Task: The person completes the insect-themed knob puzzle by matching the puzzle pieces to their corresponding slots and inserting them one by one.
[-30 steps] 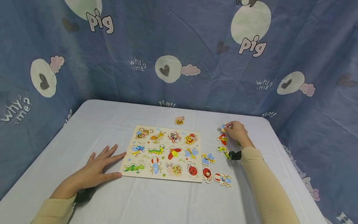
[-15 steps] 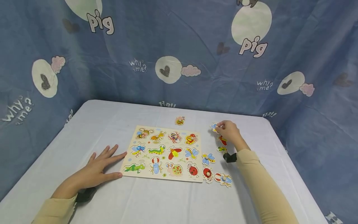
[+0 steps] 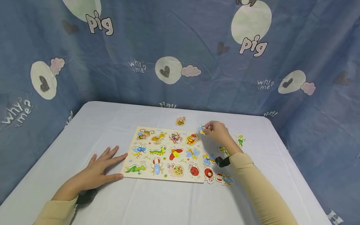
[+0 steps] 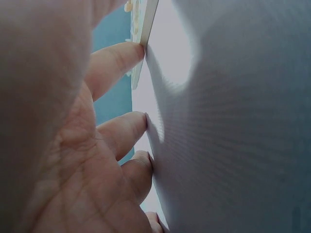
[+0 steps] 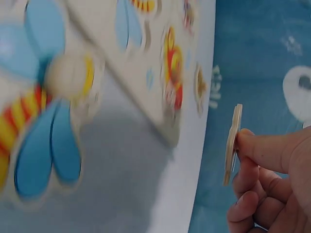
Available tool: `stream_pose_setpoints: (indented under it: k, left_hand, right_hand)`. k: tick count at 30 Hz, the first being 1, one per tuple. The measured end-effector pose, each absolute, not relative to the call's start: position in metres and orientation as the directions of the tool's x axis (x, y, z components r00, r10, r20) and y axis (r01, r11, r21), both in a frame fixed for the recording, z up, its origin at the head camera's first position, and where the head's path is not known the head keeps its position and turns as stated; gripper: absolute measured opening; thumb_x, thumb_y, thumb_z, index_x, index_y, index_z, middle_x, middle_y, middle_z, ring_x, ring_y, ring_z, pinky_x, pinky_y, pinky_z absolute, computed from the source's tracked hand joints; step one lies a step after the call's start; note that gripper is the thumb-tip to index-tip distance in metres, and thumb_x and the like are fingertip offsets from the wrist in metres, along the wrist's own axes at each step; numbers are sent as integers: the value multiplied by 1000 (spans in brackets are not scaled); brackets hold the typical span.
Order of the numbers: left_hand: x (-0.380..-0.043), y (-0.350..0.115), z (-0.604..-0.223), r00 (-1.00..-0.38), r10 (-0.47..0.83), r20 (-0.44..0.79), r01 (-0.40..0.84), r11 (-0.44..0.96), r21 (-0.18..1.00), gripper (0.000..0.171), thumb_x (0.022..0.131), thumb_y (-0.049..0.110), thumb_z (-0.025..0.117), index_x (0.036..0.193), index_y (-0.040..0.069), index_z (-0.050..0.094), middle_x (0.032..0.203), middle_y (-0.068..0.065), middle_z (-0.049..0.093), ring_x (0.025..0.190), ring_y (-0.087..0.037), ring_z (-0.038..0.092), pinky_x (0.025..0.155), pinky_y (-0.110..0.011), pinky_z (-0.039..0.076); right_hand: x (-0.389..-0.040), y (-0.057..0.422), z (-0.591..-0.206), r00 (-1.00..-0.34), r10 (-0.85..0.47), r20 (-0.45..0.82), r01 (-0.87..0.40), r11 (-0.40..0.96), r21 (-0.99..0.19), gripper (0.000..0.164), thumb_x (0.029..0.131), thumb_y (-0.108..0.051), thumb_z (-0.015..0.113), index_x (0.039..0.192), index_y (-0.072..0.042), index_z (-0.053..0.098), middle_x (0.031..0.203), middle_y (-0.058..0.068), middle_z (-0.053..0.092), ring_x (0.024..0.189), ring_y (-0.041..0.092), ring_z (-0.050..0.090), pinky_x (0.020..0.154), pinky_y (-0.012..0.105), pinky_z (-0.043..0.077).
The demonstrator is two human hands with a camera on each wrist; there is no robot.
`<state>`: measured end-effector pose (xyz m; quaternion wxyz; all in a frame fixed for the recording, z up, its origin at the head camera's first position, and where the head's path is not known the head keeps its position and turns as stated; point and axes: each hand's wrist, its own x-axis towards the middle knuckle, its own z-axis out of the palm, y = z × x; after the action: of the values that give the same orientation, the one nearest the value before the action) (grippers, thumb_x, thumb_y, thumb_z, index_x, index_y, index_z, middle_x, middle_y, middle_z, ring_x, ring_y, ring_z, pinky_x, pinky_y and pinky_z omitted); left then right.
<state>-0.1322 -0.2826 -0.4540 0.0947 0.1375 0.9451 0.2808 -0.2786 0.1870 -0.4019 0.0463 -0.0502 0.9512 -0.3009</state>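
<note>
My right hand (image 3: pixel 219 132) pinches a small wooden puzzle piece (image 3: pixel 201 128) with blue on its face, near the back right corner of the insect puzzle board (image 3: pixel 165 164). In the right wrist view that piece (image 5: pixel 232 145) is seen edge-on between thumb and fingers. My left hand (image 3: pixel 94 170) lies with fingers spread on the table, index finger and thumb at the board's left edge. A dragonfly piece (image 3: pixel 208 159) and a ladybug piece (image 3: pixel 208 175) lie along the board's right side. Knobbed pieces such as the butterfly (image 3: pixel 192 139) sit in the top row.
A stag beetle piece (image 3: pixel 225 179), a caterpillar piece (image 3: pixel 222 151) and a grasshopper piece (image 3: pixel 240 140) lie to the right. The snail piece (image 3: pixel 180 121) is behind the board. A white cloth (image 3: pixel 157 200) covers the table; a blue printed curtain (image 3: pixel 180 37) hangs behind.
My right hand has carried the puzzle piece leftward from the far right to near the board's corner. The grasshopper piece has come into view; the red insect piece is now hidden. My left hand stays put.
</note>
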Motion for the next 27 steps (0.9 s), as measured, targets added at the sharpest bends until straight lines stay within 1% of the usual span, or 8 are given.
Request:
stream_pose_setpoints:
  k: [4, 11, 15, 18, 22, 25, 27]
  left_hand:
    - [-131, -282, -454, -943, 316, -102, 211, 807, 552, 84, 88, 59, 81, 160, 27, 54, 176, -27, 24, 161, -62, 11, 117, -89, -1]
    - [-129, -281, -454, -942, 324, -90, 229, 813, 535, 83, 89, 55, 82, 160, 25, 53, 176, -28, 24, 160, -63, 13, 116, -90, 2]
    - [-128, -278, -455, -941, 327, -84, 234, 811, 537, 82, 90, 54, 82, 160, 24, 53, 176, -29, 24, 159, -64, 13, 115, -91, 2]
    - [-127, -276, -455, -941, 329, -81, 236, 806, 542, 82, 90, 55, 82, 160, 25, 53, 176, -28, 24, 160, -64, 13, 115, -91, 2]
    - [-126, -274, -456, -942, 328, -76, 239, 810, 535, 81, 90, 55, 82, 160, 26, 53, 176, -27, 24, 160, -63, 13, 115, -91, 2]
    - [-125, -273, -456, -943, 319, -90, 226, 818, 528, 83, 90, 57, 81, 161, 26, 52, 177, -27, 23, 161, -62, 11, 115, -91, 1]
    - [-124, -272, -455, -945, 312, -99, 217, 822, 527, 83, 90, 57, 81, 161, 26, 52, 177, -26, 22, 161, -62, 10, 116, -90, 0]
  right_hand:
    - [-272, 172, -400, -984, -174, -35, -121, 800, -587, 22, 104, -29, 70, 112, -8, 73, 87, 4, 64, 70, 17, 51, 67, 32, 40]
    - [-261, 149, -396, -971, -235, -42, -165, 786, -596, 21, 105, -29, 71, 112, -10, 73, 87, 4, 64, 67, 16, 49, 60, 28, 39]
    - [-257, 139, -396, -963, -269, -32, -198, 779, -595, 19, 105, -29, 71, 110, -11, 73, 84, 2, 65, 65, 15, 49, 61, 28, 39]
    - [-254, 132, -396, -954, -298, -20, -229, 776, -588, 17, 105, -29, 70, 109, -12, 73, 82, 1, 66, 64, 15, 50, 73, 33, 41]
    - [-251, 123, -396, -940, -341, -8, -272, 765, -583, 17, 106, -29, 69, 109, -14, 73, 81, -1, 67, 64, 16, 51, 90, 46, 41]
    - [-248, 116, -396, -929, -369, -7, -296, 756, -584, 17, 106, -31, 69, 109, -15, 74, 81, -1, 67, 64, 16, 51, 95, 51, 41]
    - [-246, 111, -396, -923, -385, -1, -312, 749, -585, 17, 107, -31, 69, 109, -15, 74, 80, -1, 68, 64, 16, 51, 95, 52, 43]
